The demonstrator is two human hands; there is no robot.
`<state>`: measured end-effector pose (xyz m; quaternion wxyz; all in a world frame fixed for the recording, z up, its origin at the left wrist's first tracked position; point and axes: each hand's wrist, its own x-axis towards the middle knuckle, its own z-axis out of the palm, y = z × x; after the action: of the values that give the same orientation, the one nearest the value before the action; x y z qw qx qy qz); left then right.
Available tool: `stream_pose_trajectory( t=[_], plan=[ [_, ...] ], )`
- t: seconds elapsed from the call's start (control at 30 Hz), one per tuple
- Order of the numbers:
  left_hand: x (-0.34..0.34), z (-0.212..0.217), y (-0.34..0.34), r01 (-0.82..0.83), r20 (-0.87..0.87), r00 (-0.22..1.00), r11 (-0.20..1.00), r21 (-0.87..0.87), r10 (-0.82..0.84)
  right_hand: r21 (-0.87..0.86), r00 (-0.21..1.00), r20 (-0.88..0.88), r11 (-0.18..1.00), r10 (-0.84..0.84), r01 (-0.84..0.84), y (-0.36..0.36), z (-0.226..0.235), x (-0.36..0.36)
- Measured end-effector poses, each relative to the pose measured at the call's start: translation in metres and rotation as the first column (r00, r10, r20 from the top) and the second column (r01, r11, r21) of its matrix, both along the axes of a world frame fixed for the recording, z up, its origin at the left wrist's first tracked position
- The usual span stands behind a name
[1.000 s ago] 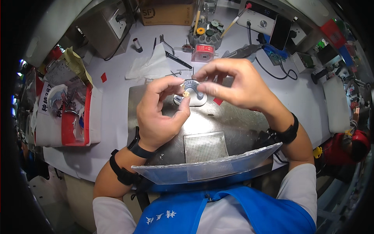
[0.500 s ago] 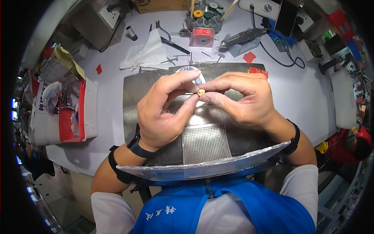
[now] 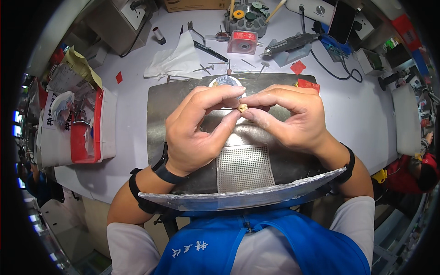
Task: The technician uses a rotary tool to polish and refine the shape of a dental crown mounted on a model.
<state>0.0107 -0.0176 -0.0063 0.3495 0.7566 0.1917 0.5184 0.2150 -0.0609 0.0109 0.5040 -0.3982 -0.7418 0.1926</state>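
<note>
A small cream-coloured dental crown [image 3: 242, 107] is pinched between the fingertips of both hands above the dark metal work plate [image 3: 293, 146]. My left hand [image 3: 195, 123] grips it from the left with thumb and fingers. From the right, thumb and index finger of my right hand [image 3: 293, 112] hold it too. Just behind the fingers is a dental model [image 3: 224, 81] with grey-blue teeth on a white base, partly covered by my left hand. Nearer to me, a perforated metal grille [image 3: 244, 167] is set in the plate.
A clear shield [image 3: 243, 198] spans between my forearms. Beyond the plate lie a rotary handpiece [image 3: 289, 45] on its stand, a black pen [image 3: 210, 51], white tissue [image 3: 174, 59], and a bur holder [image 3: 247, 20]. A red-and-white bin [image 3: 107, 133] stands at left.
The crown is turned a little between the fingertips, showing a dark hollow. The view has shifted slightly; both hands keep their pinch.
</note>
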Motion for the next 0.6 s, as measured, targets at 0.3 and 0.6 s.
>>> stream_pose_trajectory(
  t=[0.3,0.6],
  plan=[
    [-0.018,0.005,0.007,-0.050,-0.200,0.979,0.990,-0.134,0.022,-0.105,0.842,0.537,0.987,-0.044,0.118,0.015,-0.005,0.053],
    [-0.010,0.008,0.003,-0.035,-0.329,0.944,0.984,-0.172,-0.024,-0.286,0.899,0.437,0.954,0.042,0.095,0.016,-0.002,0.056]
  ],
)
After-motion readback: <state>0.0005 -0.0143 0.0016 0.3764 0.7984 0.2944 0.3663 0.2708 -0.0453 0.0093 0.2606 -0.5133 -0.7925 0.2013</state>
